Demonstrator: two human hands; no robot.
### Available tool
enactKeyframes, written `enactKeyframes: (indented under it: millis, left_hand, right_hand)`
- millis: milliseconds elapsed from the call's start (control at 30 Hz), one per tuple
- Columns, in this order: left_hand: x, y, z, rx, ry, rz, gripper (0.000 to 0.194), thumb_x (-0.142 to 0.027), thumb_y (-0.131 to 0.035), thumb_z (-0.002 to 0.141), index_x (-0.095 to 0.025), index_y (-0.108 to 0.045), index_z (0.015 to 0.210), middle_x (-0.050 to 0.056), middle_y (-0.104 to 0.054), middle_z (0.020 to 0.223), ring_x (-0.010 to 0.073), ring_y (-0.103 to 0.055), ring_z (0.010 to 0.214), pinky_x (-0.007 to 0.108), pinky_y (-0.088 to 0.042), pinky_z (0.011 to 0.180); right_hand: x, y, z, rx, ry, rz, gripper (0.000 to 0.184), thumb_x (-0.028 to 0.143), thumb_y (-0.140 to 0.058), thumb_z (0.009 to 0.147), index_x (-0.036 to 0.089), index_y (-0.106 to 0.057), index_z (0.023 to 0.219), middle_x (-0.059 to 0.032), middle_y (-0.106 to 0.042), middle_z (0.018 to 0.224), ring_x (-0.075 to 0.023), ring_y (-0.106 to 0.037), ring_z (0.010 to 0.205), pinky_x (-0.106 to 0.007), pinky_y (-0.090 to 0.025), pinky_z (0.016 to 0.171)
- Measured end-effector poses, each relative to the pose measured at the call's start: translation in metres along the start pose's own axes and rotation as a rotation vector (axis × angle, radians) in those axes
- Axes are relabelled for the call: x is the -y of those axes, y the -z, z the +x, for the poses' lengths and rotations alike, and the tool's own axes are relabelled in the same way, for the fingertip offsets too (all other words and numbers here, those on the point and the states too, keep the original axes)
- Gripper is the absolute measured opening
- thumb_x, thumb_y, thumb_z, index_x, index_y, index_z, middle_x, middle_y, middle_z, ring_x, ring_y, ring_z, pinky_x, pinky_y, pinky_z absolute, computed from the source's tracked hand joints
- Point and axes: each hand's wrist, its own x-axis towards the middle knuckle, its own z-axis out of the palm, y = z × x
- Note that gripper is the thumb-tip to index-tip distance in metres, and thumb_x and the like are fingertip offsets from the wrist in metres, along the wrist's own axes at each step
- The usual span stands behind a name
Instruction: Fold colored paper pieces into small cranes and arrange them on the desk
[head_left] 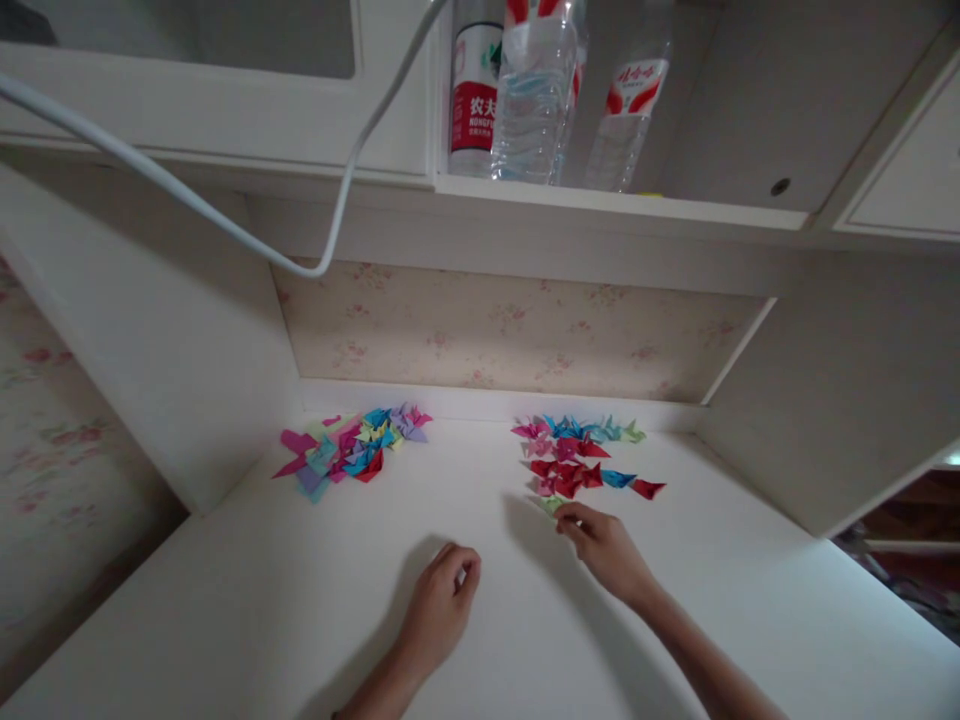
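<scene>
My right hand (604, 548) pinches a light green folded paper crane (551, 503) at the front of the right-hand group. Just behind it lie a row of red paper cranes (568, 478), a blue crane (618, 479) and a single red one (648, 489). A further row of pink, blue and green cranes (574, 428) runs along the back. My left hand (442, 600) rests near the middle of the white desk with its fingers curled and nothing visible in them. A mixed heap of colourful paper cranes (349, 450) sits at the back left.
A white desk (300, 600) spreads beneath my hands, with side panels (840, 380) left and right. Overhead, a shelf (622, 205) holds several plastic bottles (534, 100). A white cable (225, 230) hangs down at the upper left. Floral wallpaper (480, 330) covers the back.
</scene>
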Motion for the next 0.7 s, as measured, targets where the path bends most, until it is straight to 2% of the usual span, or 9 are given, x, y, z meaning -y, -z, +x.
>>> enactKeyframes:
  millis: [67, 133, 200, 267, 333, 467, 533, 633, 700]
  left_hand:
    - [-0.001, 0.001, -0.001, 0.019, -0.010, 0.022, 0.023, -0.027, -0.042, 0.089, -0.019, -0.061, 0.080, 0.002, -0.060, 0.076, 0.0142, -0.053, 0.067, 0.022, -0.039, 0.063]
    - [-0.002, 0.001, -0.003, 0.049, -0.017, 0.048, 0.023, -0.025, -0.042, 0.088, -0.020, -0.062, 0.081, 0.002, -0.061, 0.075, 0.0141, -0.054, 0.067, 0.022, -0.039, 0.063]
    - [-0.001, 0.002, -0.004, 0.075, -0.026, 0.081, 0.022, -0.024, -0.042, 0.087, -0.020, -0.064, 0.082, 0.002, -0.064, 0.076, 0.0144, -0.057, 0.069, 0.022, -0.040, 0.064]
    - [0.000, 0.004, -0.005, 0.096, -0.042, 0.108, 0.022, -0.023, -0.043, 0.086, -0.020, -0.065, 0.083, 0.002, -0.066, 0.080, 0.0150, -0.059, 0.074, 0.023, -0.042, 0.067]
    - [0.000, 0.004, -0.007, 0.110, -0.052, 0.119, 0.023, -0.022, -0.043, 0.085, -0.020, -0.066, 0.085, 0.003, -0.068, 0.082, 0.0155, -0.060, 0.077, 0.023, -0.042, 0.070]
    - [0.001, 0.001, -0.009, 0.089, -0.042, 0.078, 0.024, -0.025, -0.044, 0.084, -0.019, -0.067, 0.081, 0.003, -0.069, 0.080, 0.0155, -0.061, 0.076, 0.023, -0.044, 0.070]
    - [0.003, 0.003, -0.006, 0.051, 0.027, 0.018, 0.026, -0.030, -0.043, 0.085, -0.018, -0.066, 0.082, 0.003, -0.069, 0.077, 0.0145, -0.061, 0.066, 0.023, -0.045, 0.063]
    - [0.010, 0.020, 0.008, -0.029, 0.134, 0.016, 0.032, -0.037, -0.040, 0.086, -0.016, -0.065, 0.087, 0.003, -0.069, 0.080, 0.0116, -0.057, 0.050, 0.022, -0.043, 0.051]
    - [0.017, 0.043, 0.025, -0.108, 0.152, 0.186, 0.031, -0.036, -0.040, 0.087, -0.017, -0.065, 0.088, 0.002, -0.069, 0.081, 0.0123, -0.059, 0.054, 0.022, -0.045, 0.054]
  right_hand:
    - [0.007, -0.032, -0.017, 0.086, -0.110, 0.259, 0.030, 0.038, -0.043, 0.084, 0.020, -0.061, 0.099, -0.0026, -0.066, 0.076, -0.0140, -0.054, 0.050, -0.024, -0.039, 0.048]
    - [0.016, -0.063, -0.031, 0.122, -0.145, 0.351, 0.035, 0.042, -0.041, 0.085, 0.019, -0.060, 0.103, -0.0029, -0.065, 0.074, -0.0131, -0.051, 0.046, -0.024, -0.036, 0.044]
    - [0.025, -0.088, -0.043, 0.102, -0.074, 0.253, 0.034, 0.042, -0.039, 0.087, 0.020, -0.063, 0.095, -0.0041, -0.066, 0.074, -0.0150, -0.056, 0.054, -0.024, -0.038, 0.051]
    - [0.033, -0.100, -0.051, 0.085, 0.021, 0.077, 0.032, 0.040, -0.040, 0.088, 0.022, -0.066, 0.090, -0.0053, -0.068, 0.078, -0.0178, -0.061, 0.069, -0.025, -0.040, 0.063]
    - [0.038, -0.103, -0.056, 0.097, 0.080, -0.056, 0.029, 0.037, -0.041, 0.088, 0.025, -0.068, 0.091, -0.0051, -0.070, 0.084, -0.0188, -0.062, 0.079, -0.025, -0.039, 0.070]
    - [0.036, -0.096, -0.058, 0.088, 0.111, -0.107, 0.030, 0.031, -0.038, 0.089, 0.024, -0.067, 0.089, -0.0029, -0.070, 0.083, -0.0166, -0.062, 0.075, -0.022, -0.038, 0.066]
    - [0.033, -0.095, -0.059, 0.066, 0.117, -0.103, 0.029, 0.029, -0.038, 0.089, 0.023, -0.067, 0.086, -0.0021, -0.070, 0.080, -0.0155, -0.062, 0.071, -0.021, -0.038, 0.064]
    - [0.030, -0.095, -0.060, 0.048, 0.131, -0.090, 0.028, 0.028, -0.040, 0.088, 0.023, -0.066, 0.084, -0.0017, -0.069, 0.080, -0.0150, -0.061, 0.070, -0.021, -0.037, 0.063]
    - [0.029, -0.096, -0.060, 0.039, 0.136, -0.078, 0.027, 0.028, -0.040, 0.088, 0.023, -0.067, 0.084, -0.0017, -0.070, 0.080, -0.0153, -0.061, 0.071, -0.021, -0.037, 0.063]
